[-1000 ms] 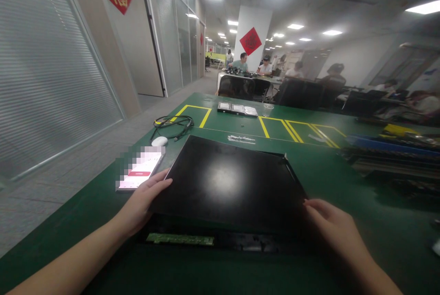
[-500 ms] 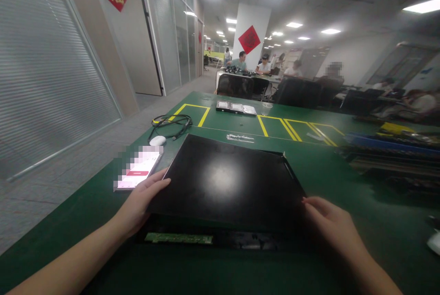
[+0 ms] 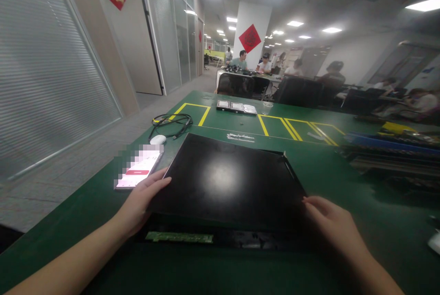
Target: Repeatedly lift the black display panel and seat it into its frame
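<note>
A black, glossy display panel [image 3: 220,180] is held between my two hands above a green table [image 3: 68,221], and a ceiling light reflects in its middle. My left hand [image 3: 147,196] grips its left edge, thumb on the top face and fingers mostly hidden below. At the right edge, my right hand [image 3: 325,210] pinches the panel near its front corner. Under the panel's front side shows a dark frame [image 3: 250,240] with a green circuit board strip [image 3: 178,237] along it. A raised corner of what looks like the frame sticks out behind the panel's far right corner.
Left of the panel lie a lit phone [image 3: 140,166], a white mouse [image 3: 158,140] and a coiled black cable [image 3: 172,123]. Farther back are several boxed drives [image 3: 236,107] and a clear cup [image 3: 267,108]. Stacked dark panels [image 3: 395,157] fill the right side. People sit at desks beyond.
Both hands and the panel stay almost where they were. The view has shifted very slightly, and a dark shape now shows at the lower left edge.
</note>
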A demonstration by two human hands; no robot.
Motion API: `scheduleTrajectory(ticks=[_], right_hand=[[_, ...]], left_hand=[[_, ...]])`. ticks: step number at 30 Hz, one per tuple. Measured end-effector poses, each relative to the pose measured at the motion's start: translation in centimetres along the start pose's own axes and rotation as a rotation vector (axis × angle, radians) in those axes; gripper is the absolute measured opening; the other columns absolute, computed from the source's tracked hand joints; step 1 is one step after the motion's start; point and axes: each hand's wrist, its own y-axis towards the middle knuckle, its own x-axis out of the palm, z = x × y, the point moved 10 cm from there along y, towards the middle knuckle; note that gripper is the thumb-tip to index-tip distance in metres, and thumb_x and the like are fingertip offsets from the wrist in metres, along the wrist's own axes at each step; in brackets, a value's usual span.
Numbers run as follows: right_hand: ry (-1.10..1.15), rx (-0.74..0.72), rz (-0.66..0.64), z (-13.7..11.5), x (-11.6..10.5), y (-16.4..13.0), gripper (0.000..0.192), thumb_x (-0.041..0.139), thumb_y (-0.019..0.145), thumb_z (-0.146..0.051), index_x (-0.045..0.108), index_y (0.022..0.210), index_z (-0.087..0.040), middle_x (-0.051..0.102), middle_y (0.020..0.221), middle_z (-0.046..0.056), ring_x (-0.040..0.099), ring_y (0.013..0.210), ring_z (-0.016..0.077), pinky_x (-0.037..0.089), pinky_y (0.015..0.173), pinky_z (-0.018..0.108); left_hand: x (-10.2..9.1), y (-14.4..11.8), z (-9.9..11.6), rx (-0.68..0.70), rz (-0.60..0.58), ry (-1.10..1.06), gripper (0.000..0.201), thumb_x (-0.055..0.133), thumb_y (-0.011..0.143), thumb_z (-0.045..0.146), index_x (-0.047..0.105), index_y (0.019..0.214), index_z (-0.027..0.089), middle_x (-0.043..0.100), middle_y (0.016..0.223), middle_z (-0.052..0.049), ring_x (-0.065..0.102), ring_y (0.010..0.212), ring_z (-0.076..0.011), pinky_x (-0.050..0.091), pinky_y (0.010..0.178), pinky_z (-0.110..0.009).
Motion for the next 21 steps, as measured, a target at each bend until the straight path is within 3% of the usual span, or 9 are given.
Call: scheduleTrajectory(ticks=[6,12,21], right_hand=[[-0.021,0.02,-0.013,0.17,0.12,0.22,0.04,0.056,0.075,-0.058,0.078,0.089,-0.027,0.08,0.091,0.003,0.072,0.079,0.026,0.054,0.069,0.034],[-0.027,0.001,0.023,-0.32,-0.34,0.18,0.042,0.056,0.072,-0.06,0.078,0.084,-0.027,0.08,0.088,0.004,0.072,0.081,0.0275,0.053,0.071,0.035],[-0.043,-0.048,0.042,-0.17,-0.26,0.42,0.038,0.056,0.075,-0.056,0.079,0.084,-0.027,0.08,0.085,0.003,0.073,0.075,0.0259,0.053,0.066,0.034]], left_hand=[[0.54,-0.02,0.01,-0.002,-0.042,-0.035,0.044,0.082,0.073,0.034,0.075,0.115,0.023,0.081,0.11,-0.009,0.078,0.088,-0.0298,0.062,0.067,-0.03],[-0.12,0.15,-0.31,-0.009,-0.007,-0.06,0.069,0.083,0.074,0.027,0.059,0.139,0.024,0.081,0.109,-0.009,0.078,0.088,-0.0279,0.061,0.062,-0.028],[0.36,0.1,-0.11,-0.01,-0.034,-0.053,0.066,0.081,0.077,0.028,0.057,0.139,0.024,0.08,0.113,-0.009,0.077,0.095,-0.0279,0.061,0.072,-0.029]])
